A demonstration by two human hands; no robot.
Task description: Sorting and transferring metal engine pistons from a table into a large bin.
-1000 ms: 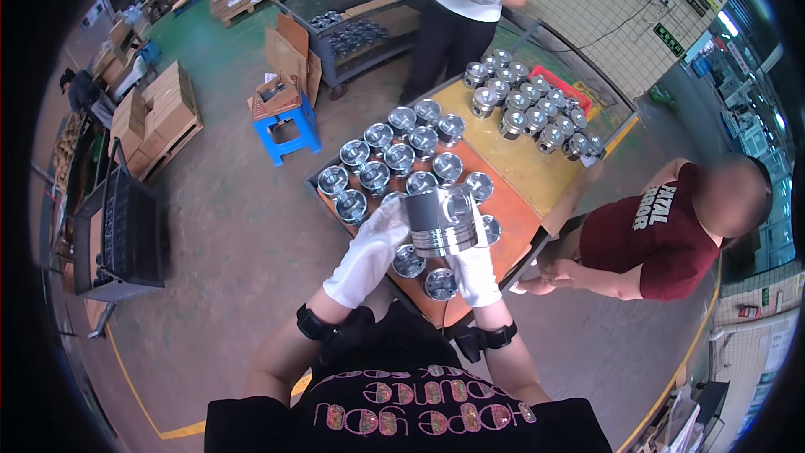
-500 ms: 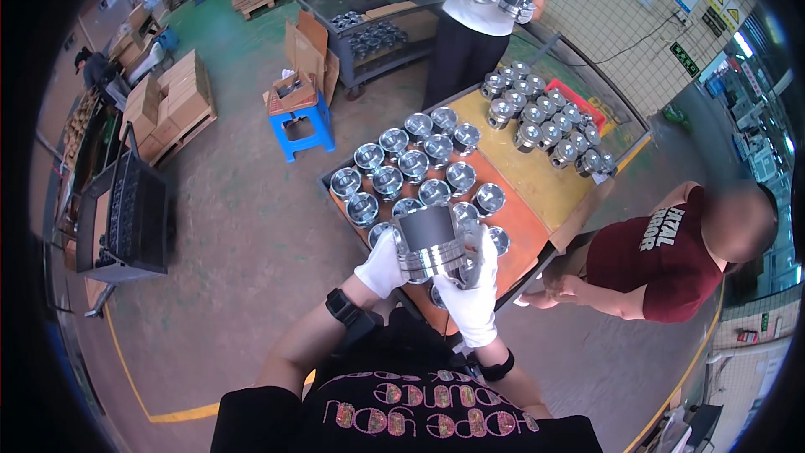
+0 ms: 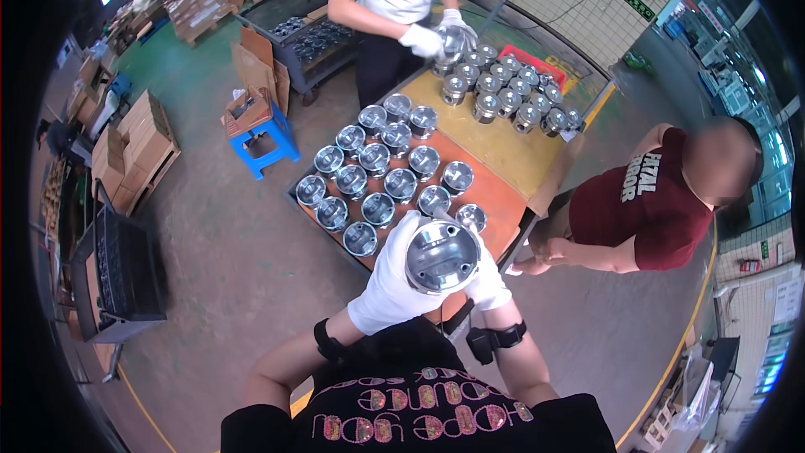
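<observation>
In front of my chest I hold a shiny metal piston (image 3: 442, 257) with its round crown turned up toward me. My gloved left hand (image 3: 391, 273) wraps the left side, its fingers partly hidden behind the piston. At the other side my gloved right hand (image 3: 486, 274) grips it, with a finger showing past the far rim. Beyond my hands, several more pistons (image 3: 351, 181) stand crown up in rows on the orange table surface (image 3: 496, 189).
Across the table, a person in white gloves (image 3: 423, 40) handles a piston beside more pistons (image 3: 508, 101) on a yellow surface (image 3: 457, 136) and a red tray (image 3: 534, 65). A person in a maroon shirt (image 3: 637, 201) stands right. A blue stool (image 3: 267, 144) stands left.
The piston in my hands has tipped from side-on to crown toward me and come slightly nearer. The view has shifted. The person across has lowered their piston to the table's pistons.
</observation>
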